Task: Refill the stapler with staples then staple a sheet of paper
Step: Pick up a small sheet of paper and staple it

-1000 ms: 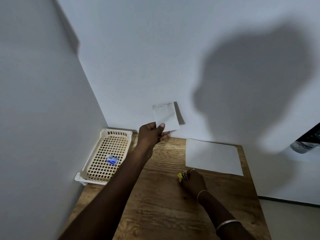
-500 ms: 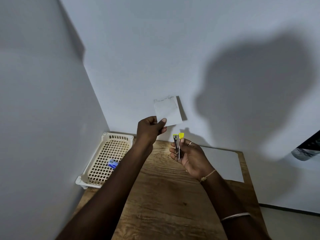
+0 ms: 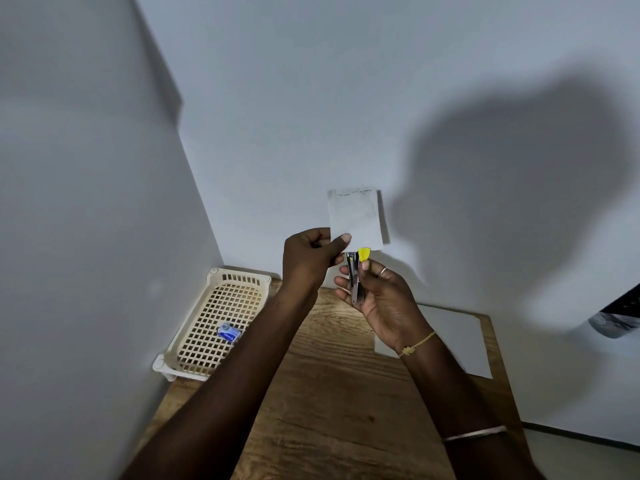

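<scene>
My left hand (image 3: 308, 259) pinches the lower left corner of a small folded sheet of paper (image 3: 355, 216), held upright in the air before the wall; a row of staples shows along its top edge. My right hand (image 3: 377, 292) grips a small metal stapler (image 3: 354, 275) with a yellow tip, held upright, its top end just under the paper's bottom edge. A small blue staple box (image 3: 229, 332) lies in the cream plastic basket (image 3: 194, 344) at the table's left.
A wooden table (image 3: 329, 410) stands in a corner between two white walls. A larger white sheet (image 3: 457, 341) lies flat on its right side. A dark object (image 3: 616, 320) shows at the right edge, off the table.
My right hand lifted the stapler from the table up to the bottom edge of the paper. The left hand kept the paper raised, shifting it slightly.
</scene>
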Tool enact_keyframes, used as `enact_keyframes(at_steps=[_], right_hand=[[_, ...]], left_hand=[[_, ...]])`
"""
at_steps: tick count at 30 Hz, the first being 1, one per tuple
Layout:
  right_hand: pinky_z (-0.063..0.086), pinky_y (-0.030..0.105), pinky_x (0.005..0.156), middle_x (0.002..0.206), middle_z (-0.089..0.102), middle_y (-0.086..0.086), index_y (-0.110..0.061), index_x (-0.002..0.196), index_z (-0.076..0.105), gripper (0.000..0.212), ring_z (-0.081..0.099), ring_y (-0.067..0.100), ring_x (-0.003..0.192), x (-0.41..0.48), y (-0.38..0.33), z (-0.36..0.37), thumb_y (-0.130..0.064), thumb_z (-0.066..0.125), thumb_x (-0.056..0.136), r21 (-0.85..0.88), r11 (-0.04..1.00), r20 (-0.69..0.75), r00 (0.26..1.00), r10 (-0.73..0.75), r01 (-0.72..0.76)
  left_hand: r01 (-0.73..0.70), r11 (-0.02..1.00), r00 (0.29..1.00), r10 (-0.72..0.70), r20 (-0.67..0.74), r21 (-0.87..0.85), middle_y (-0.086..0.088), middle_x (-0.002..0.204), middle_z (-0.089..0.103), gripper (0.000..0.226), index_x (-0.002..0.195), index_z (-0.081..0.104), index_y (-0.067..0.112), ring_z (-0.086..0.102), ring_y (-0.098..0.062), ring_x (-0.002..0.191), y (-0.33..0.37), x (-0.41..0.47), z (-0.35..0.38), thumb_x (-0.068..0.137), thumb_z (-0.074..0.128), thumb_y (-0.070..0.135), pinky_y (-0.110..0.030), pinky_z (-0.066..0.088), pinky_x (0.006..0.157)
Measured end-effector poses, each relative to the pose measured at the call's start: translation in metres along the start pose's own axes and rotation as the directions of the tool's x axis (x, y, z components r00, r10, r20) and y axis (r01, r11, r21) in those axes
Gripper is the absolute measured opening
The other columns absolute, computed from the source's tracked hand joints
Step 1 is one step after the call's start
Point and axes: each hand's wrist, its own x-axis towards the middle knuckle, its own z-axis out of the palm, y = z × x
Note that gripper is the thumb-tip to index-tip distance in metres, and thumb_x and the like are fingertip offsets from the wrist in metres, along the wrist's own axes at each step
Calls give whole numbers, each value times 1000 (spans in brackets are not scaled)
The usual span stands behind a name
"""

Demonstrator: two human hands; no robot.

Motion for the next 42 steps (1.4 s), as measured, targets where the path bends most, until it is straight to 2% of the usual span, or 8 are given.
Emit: enact_keyframes(at_steps=[3, 7, 10, 15, 20, 24, 28, 42], right_hand=[[57, 48, 94, 116, 71, 20, -1, 118, 67, 27, 70, 39, 108, 2, 1, 0, -16, 51, 103, -31, 999, -4, 1000, -14, 14], [56, 48, 96, 115, 72, 17, -3, 121, 67, 30, 70, 37, 107, 5, 2, 1, -21, 58, 98, -84, 995, -1, 999, -53, 52], [57, 45, 93, 113, 73, 14, -4, 123, 67, 39, 73, 32, 102, 6, 3, 2, -27, 64, 91, -117, 990, 18, 997, -74, 75], [57, 43, 91, 112, 73, 15, -3, 121, 68, 29, 74, 30, 98, 9, 3, 2, -20, 59, 99, -139, 987, 2, 997, -82, 82], [58, 41, 85, 114, 73, 19, -5, 112, 72, 22, 74, 29, 94, 11, 1, 6, -18, 59, 100, -154, 985, -26, 996, -85, 80], [58, 36, 78, 103, 76, 16, -9, 102, 74, 17, 74, 28, 87, 13, -2, 10, -15, 58, 101, -130, 989, -66, 994, -82, 73], [58, 31, 71, 94, 78, 9, -8, 101, 73, 15, 74, 26, 84, 15, -5, 12, -12, 58, 100, -163, 984, -90, 992, -90, 74], [51, 29, 60, 82, 78, 5, -6, 95, 73, 9, 73, 20, 72, 15, -11, 12, -12, 66, 95, -217, 974, -143, 986, -91, 58]], left_hand=[[-10, 1000, 1000, 10, -22, 19, -11, 66, 47, 34, 82, 64, -12, 57, -20, 58, 0, -1, 1, 80, 88, 11, -35, 62, 71], [2, 999, 998, 0, -55, 42, -6, 62, 53, 28, 81, 66, -4, 56, -21, 59, -1, -1, 2, 78, 89, 13, -37, 59, 71], [17, 998, 996, -11, -85, 61, -1, 63, 59, 29, 88, 72, 1, 58, -18, 59, -3, -1, 2, 75, 92, 17, -35, 57, 69], [23, 997, 996, -16, -89, 71, 1, 67, 66, 30, 92, 77, 8, 63, -12, 60, -6, 0, 0, 71, 94, 21, -32, 57, 67], [13, 996, 996, -6, -86, 88, 13, 61, 66, 25, 81, 75, 17, 65, -8, 57, -6, 1, -1, 68, 96, 23, -32, 56, 66], [7, 998, 998, -3, -60, 58, 15, 56, 58, 23, 75, 71, 16, 61, -8, 59, -8, 1, -1, 72, 93, 16, -35, 60, 70], [12, 1000, 999, -12, -43, 17, 16, 54, 53, 23, 73, 67, 13, 58, -8, 57, -11, 3, -1, 76, 90, 11, -27, 58, 67], [41, 998, 999, -40, 31, -49, 11, 52, 59, 22, 74, 68, 10, 65, -11, 50, -13, 3, 1, 78, 89, 9, -23, 59, 63]])
